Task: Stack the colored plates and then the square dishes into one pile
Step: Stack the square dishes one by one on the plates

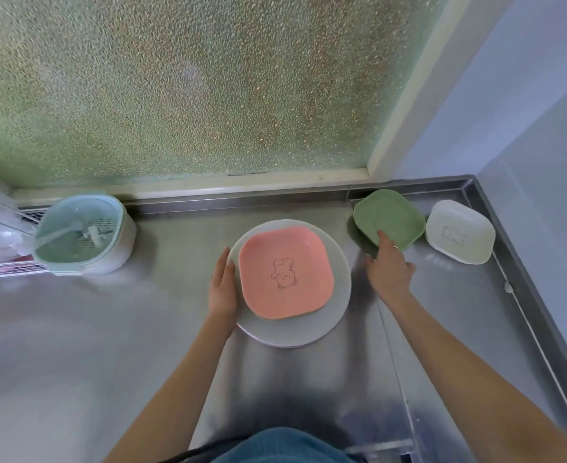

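One view only, from the camera on my head, looking steeply down and forward over the steel counter [115, 329]. It sits close: my forearms run in from the bottom edge, the frosted window [192, 85] fills the top.

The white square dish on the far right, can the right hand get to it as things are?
Probably yes. The right hand is on the green dish, and the white dish sits just beyond it with nothing on top.
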